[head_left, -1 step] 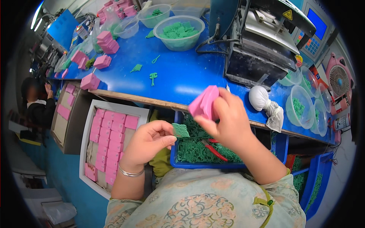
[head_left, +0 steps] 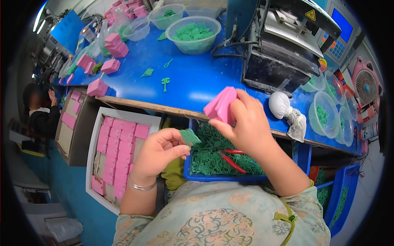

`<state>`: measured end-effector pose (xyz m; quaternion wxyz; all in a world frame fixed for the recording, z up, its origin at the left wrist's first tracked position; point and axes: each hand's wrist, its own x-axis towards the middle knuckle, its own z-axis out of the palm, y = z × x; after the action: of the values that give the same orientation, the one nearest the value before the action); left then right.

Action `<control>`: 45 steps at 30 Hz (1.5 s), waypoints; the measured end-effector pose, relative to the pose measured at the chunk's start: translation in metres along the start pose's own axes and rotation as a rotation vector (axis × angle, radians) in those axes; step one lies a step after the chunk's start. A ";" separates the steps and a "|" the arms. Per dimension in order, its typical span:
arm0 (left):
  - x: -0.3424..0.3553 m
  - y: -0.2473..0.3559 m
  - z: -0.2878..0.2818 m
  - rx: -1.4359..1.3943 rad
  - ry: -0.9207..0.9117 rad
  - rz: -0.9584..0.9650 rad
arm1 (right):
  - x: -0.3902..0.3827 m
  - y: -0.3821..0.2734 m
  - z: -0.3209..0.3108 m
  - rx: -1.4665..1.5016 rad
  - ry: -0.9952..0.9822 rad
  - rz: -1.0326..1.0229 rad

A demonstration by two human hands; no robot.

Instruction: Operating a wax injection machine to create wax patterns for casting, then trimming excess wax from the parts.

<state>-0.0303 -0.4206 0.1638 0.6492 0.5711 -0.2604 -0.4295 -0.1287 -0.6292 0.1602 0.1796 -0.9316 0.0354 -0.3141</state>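
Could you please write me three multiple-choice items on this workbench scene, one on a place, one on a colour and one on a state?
1. Where do the red-handled pliers lie?
A. in the blue tray of green parts
B. on the blue bench top
C. in a clear bowl

2. What colour is the small box in the right hand?
A. white
B. pink
C. yellow

3. How is the small green piece held?
A. lying loose on the bench
B. pinched in the left hand
C. clamped in the pliers

Answers: 1 A, the pliers rest on the green parts in the tray. 2 B, the box is plainly pink. 3 B, the left fingertips close on it.
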 end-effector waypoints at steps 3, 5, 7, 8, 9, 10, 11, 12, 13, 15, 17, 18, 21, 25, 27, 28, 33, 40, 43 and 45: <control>0.002 -0.008 0.004 -0.178 0.082 0.104 | 0.004 -0.001 -0.001 -0.131 0.024 -0.037; 0.001 -0.017 0.006 -0.256 0.205 0.086 | -0.005 -0.016 -0.009 0.054 -0.032 -0.055; 0.003 -0.026 0.008 -0.312 0.208 0.054 | -0.029 -0.023 -0.008 0.153 -0.246 -0.037; 0.004 -0.030 0.009 -0.365 0.202 0.031 | -0.047 -0.021 -0.003 0.111 -0.460 0.018; 0.006 -0.034 0.012 -0.365 0.199 0.026 | -0.063 -0.017 0.005 -0.027 -0.663 0.075; 0.007 -0.039 0.014 -0.389 0.211 0.023 | -0.077 -0.012 0.014 -0.084 -0.791 0.157; 0.008 -0.042 0.015 -0.411 0.227 0.022 | -0.092 -0.004 0.024 -0.078 -0.795 0.151; 0.009 -0.043 0.017 -0.411 0.230 0.021 | -0.101 0.000 0.030 -0.122 -0.821 0.178; 0.011 -0.044 0.020 -0.379 0.270 0.023 | -0.107 0.004 0.033 -0.165 -0.846 0.205; 0.014 -0.044 0.027 -0.343 0.311 0.022 | -0.107 0.005 0.028 -0.133 -0.852 0.249; 0.017 -0.046 0.032 -0.234 0.379 0.109 | -0.095 -0.001 0.019 0.007 -0.691 0.455; 0.018 -0.046 0.034 -0.233 0.380 0.108 | -0.089 -0.001 0.012 0.009 -0.692 0.456; 0.021 -0.048 0.041 -0.099 0.442 0.193 | -0.081 -0.001 0.001 0.419 -0.564 0.525; 0.022 -0.048 0.045 0.092 0.413 0.392 | -0.080 -0.009 -0.003 1.020 -0.500 0.593; 0.022 -0.049 0.046 0.197 0.409 0.460 | -0.081 -0.014 -0.001 1.340 -0.542 0.835; 0.022 -0.048 0.047 0.247 0.394 0.480 | -0.082 -0.013 -0.001 1.335 -0.571 0.822; 0.020 -0.046 0.049 0.320 0.394 0.484 | -0.085 -0.011 0.002 1.385 -0.538 0.791; 0.019 -0.048 0.046 0.473 0.393 0.573 | -0.082 -0.013 0.001 1.319 -0.533 0.773; 0.018 -0.047 0.048 0.459 0.383 0.574 | -0.075 -0.015 -0.006 1.079 -0.521 0.600; 0.018 -0.045 0.051 0.435 0.379 0.570 | -0.079 -0.012 0.000 1.005 -0.477 0.545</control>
<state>-0.0750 -0.4614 0.1281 0.6427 0.6693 -0.3687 -0.0541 -0.1921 -0.6040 0.1194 0.6732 -0.7351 0.0785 -0.0184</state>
